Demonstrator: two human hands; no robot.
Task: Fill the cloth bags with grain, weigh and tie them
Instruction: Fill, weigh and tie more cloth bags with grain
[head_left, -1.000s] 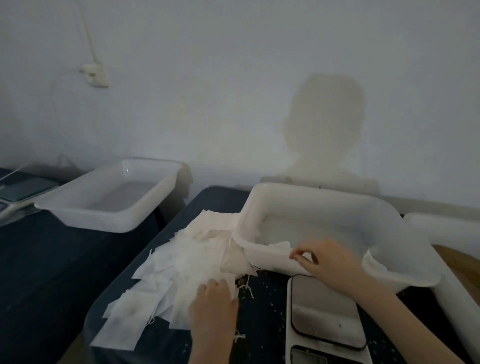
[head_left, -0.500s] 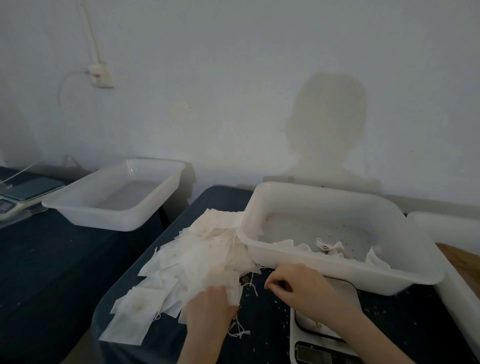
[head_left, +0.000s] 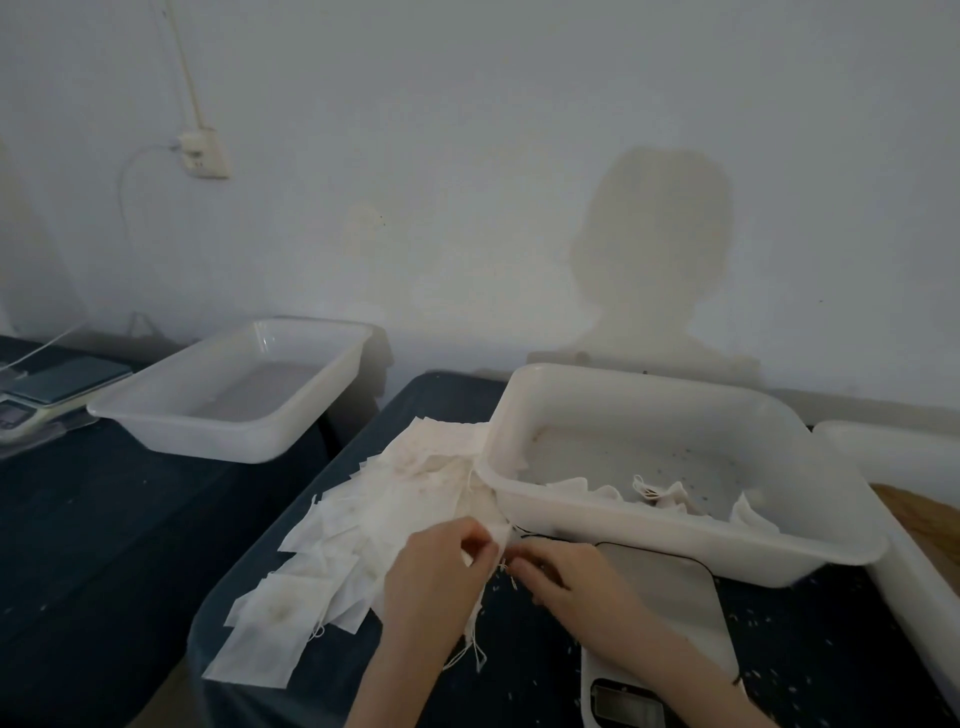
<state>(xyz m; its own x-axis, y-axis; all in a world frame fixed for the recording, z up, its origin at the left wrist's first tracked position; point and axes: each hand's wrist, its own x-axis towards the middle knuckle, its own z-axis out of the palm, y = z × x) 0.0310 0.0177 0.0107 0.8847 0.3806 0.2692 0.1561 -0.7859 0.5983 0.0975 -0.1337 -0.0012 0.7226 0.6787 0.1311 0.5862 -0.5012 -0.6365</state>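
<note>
Left hand (head_left: 439, 574) and right hand (head_left: 574, 582) close together, fingers (head_left: 480, 540) curled and pinching, forearms extended forward.

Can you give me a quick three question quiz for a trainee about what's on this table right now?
1. True or false: the grey digital scale has a bag on its platform.
2. Where do the flat white cloth bags lie? A) left of the big white plastic tub B) inside the clear tray
3. What do the left hand and right hand meet at?

Key: 1 false. 2 A. 3 The pile's near edge, by the bags' strings.
</note>
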